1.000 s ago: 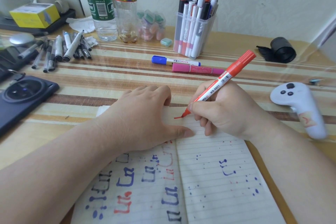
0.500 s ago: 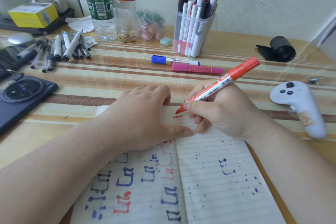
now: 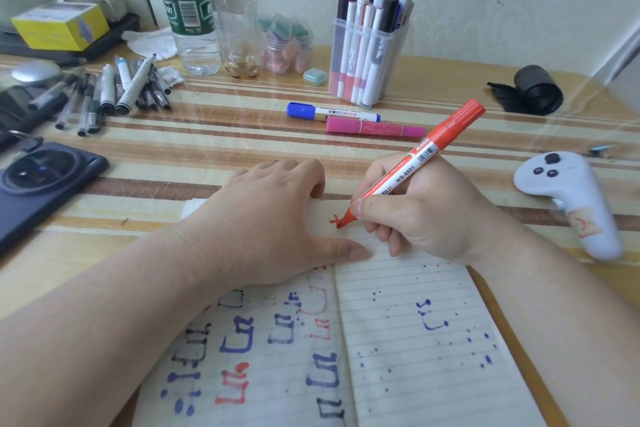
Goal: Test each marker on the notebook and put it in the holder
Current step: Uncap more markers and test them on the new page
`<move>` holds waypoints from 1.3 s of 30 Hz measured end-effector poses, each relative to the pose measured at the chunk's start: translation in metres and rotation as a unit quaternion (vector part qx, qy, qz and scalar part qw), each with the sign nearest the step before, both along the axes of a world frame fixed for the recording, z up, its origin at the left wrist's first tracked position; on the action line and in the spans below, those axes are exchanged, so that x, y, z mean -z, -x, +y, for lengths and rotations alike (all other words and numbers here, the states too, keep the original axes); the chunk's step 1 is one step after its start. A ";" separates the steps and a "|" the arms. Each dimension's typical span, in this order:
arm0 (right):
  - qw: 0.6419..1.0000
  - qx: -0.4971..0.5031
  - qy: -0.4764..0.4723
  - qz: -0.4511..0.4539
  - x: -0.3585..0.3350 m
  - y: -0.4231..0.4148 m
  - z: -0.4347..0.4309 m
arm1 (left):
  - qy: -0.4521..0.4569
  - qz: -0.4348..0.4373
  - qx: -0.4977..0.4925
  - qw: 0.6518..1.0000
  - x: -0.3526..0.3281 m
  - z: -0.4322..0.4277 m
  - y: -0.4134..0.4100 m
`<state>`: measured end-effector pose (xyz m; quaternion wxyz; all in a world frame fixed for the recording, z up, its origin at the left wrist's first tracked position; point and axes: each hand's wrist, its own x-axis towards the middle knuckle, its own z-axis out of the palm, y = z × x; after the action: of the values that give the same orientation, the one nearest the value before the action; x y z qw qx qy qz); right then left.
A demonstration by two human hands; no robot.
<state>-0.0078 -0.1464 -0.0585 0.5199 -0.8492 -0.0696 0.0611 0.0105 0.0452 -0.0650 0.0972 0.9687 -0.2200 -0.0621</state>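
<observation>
An open lined notebook [image 3: 408, 340] lies in front of me, covered with blue, black and red test marks. My right hand [image 3: 426, 211] grips a red marker [image 3: 415, 163] like a pen, its tip on the top of the right page where a small red mark sits. My left hand [image 3: 273, 218] rests flat on the top of the left page, fingers relaxed. A clear holder [image 3: 367, 55] full of markers stands at the back. A blue marker [image 3: 332, 112] and a pink marker [image 3: 374, 130] lie in front of the holder.
Several grey and black pens [image 3: 114, 94] lie at the left. Two plastic bottles [image 3: 207, 7] and a small jar stand at the back. A dark phone [image 3: 38, 184] is at the left edge, a white controller [image 3: 571, 198] at the right, a black roll [image 3: 533, 90] beyond it.
The red marker's tip lifted off the page, then came back down, and the short red stroke has grown into a small crossed mark. My left hand stays put.
</observation>
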 end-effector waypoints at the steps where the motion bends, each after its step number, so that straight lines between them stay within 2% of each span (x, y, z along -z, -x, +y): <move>1: 1.000 -0.002 0.001 0.001 0.000 0.000 0.000 | -0.001 -0.001 -0.002 1.000 0.000 0.000 0.000; 11: 1.000 -0.015 0.004 -0.006 0.000 -0.001 -0.001 | 0.005 0.002 -0.002 1.000 0.000 0.000 0.000; 16: 0.996 0.038 -0.077 -0.009 0.005 -0.004 -0.005 | 0.003 0.006 -0.002 1.000 -0.001 0.000 0.000; 20: 0.998 0.027 -0.038 -0.035 0.008 -0.004 -0.005 | 0.001 0.006 -0.002 1.000 -0.001 0.000 -0.001; 32: 0.999 0.033 0.000 -0.032 0.008 -0.004 -0.002 | 0.004 0.009 -0.003 1.000 -0.001 0.000 0.000; 39: 0.997 0.016 -0.080 0.003 0.005 -0.004 -0.004 | 0.001 0.005 -0.003 1.000 0.000 0.000 0.000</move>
<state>-0.0038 -0.1507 -0.0636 0.5876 -0.8055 -0.0590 0.0500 0.0104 0.0448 -0.0648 0.0994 0.9689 -0.2168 -0.0661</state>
